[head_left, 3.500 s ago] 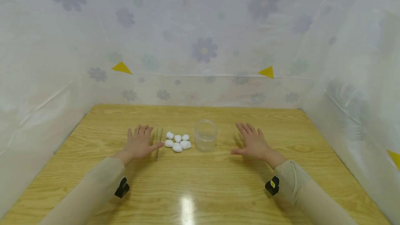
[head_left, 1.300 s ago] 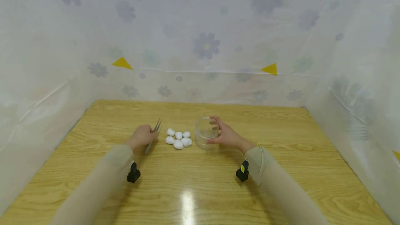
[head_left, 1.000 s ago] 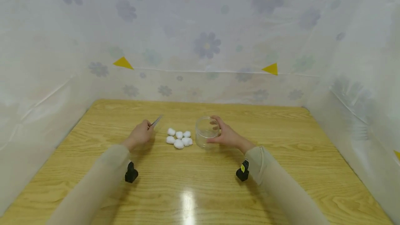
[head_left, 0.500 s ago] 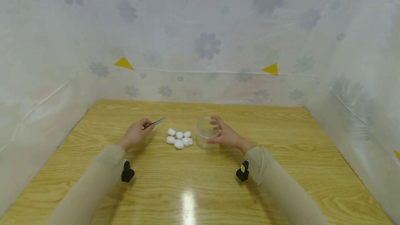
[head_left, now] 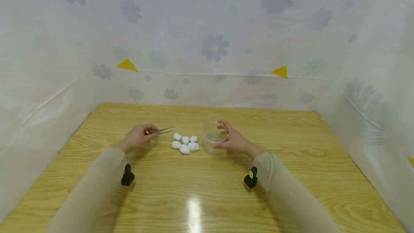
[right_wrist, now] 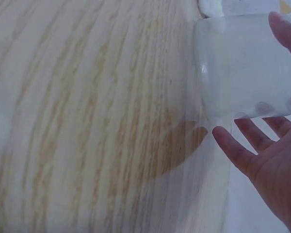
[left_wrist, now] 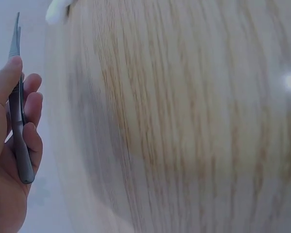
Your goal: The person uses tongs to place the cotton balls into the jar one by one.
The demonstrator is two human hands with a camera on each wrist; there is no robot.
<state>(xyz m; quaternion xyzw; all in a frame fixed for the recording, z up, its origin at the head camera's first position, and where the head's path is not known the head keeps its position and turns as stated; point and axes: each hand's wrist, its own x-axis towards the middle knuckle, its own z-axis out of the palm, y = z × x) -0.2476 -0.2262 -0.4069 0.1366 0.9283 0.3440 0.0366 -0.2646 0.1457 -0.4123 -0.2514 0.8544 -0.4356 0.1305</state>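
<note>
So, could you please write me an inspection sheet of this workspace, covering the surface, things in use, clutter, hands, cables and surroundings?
Surface: wood-grain table, a bright glare patch near its front.
Things in use: clear jar upright; white cotton balls grouped beside it; metal tweezers with no cotton ball between the tips.
Clutter: nothing seen.
Left hand: holds the tweezers, tips toward the cotton balls.
Right hand: thumb and fingers round the jar's side.
Cables: nothing seen.
Surroundings: pale flowered sheet behind and at both sides, with yellow triangles.
</note>
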